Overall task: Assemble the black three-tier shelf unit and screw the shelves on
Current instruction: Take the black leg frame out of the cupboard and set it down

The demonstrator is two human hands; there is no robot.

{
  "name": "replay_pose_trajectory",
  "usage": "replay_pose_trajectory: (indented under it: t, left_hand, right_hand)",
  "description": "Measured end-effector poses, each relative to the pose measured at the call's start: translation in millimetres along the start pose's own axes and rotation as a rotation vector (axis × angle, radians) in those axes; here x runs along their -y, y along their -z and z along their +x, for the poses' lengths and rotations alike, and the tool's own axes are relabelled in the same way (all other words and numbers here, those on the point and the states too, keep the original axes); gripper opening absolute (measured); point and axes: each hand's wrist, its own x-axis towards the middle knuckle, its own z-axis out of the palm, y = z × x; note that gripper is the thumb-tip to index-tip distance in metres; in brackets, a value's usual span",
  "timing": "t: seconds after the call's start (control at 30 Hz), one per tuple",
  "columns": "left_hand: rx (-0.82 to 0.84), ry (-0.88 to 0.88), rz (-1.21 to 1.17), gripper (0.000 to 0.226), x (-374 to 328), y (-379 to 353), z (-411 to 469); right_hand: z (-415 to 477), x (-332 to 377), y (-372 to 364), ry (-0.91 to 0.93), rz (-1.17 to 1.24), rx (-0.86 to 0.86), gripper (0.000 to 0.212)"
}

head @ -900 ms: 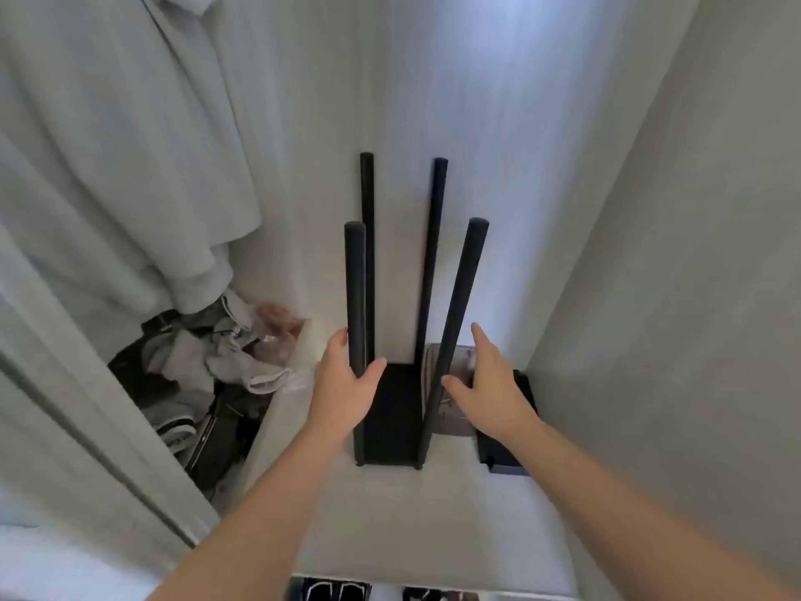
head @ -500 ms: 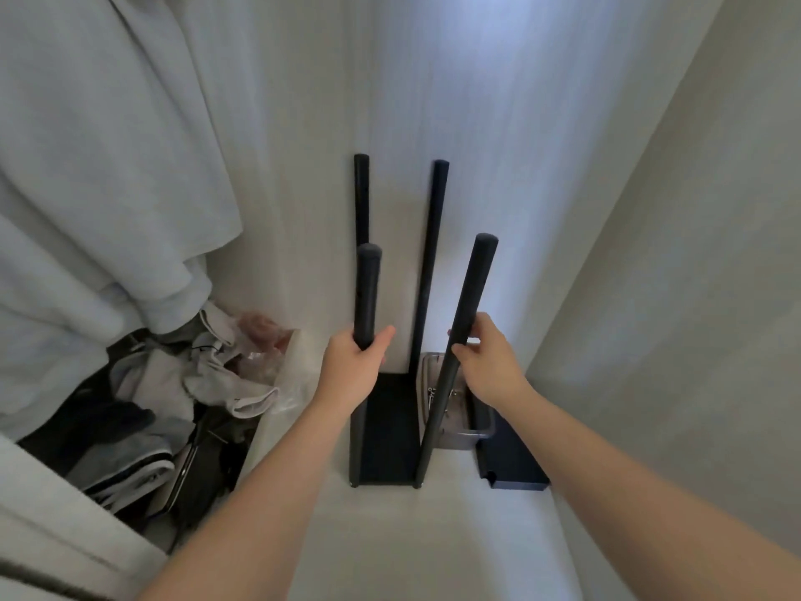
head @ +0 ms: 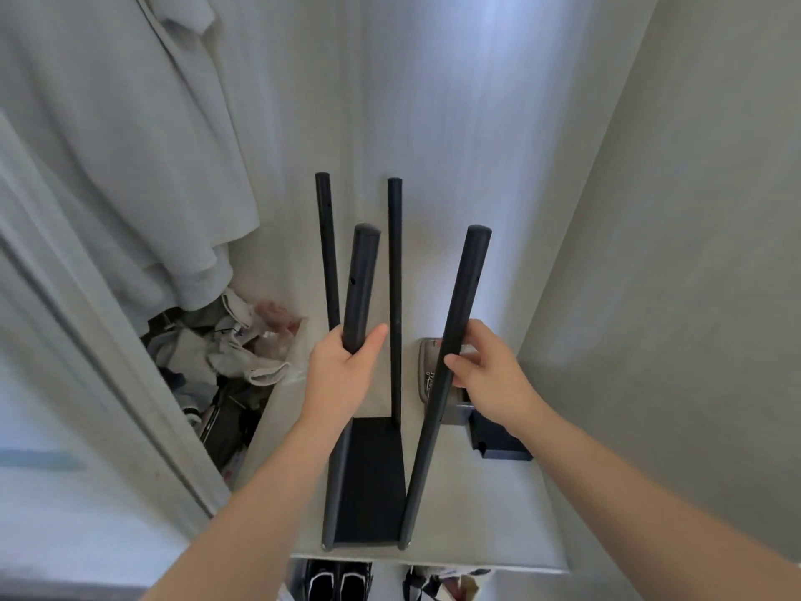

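Note:
A black shelf frame stands upright on a white ledge (head: 485, 527): one bottom shelf board (head: 372, 483) with four tall round posts rising from its corners. My left hand (head: 342, 375) grips the front left post (head: 362, 284) about halfway up. My right hand (head: 490, 370) grips the front right post (head: 466, 297) at the same height. The two rear posts (head: 394, 271) stand free near the back wall. A second black shelf board (head: 498, 440) lies on the ledge to the right, partly hidden by my right wrist.
A grey metal tray (head: 433, 370) sits behind my right hand. Walls close in at the back and right. Grey garments (head: 121, 167) hang at left over a heap of clothes (head: 216, 357). Shoes (head: 338, 579) show below the ledge's front edge.
Both hands have closed around the front posts, and the frame has come forward toward the ledge's front edge. The camera view has shifted with it.

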Motion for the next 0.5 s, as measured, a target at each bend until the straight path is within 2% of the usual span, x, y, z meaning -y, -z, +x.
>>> replay_pose_trajectory:
  t: [0.33, 0.5]
  left_hand:
    - [-0.042, -0.062, 0.008, 0.046, -50.6, 7.3, -171.3]
    - [-0.023, -0.021, -0.013, 0.049, -71.3, 7.7, -251.6]
  right_hand:
    - [-169.2, -0.4, 39.4, 0.077, 0.112, 0.044, 0.038]
    - [-247.9, -0.1, 58.8, 0.092, 0.110, 0.036, 0.038]
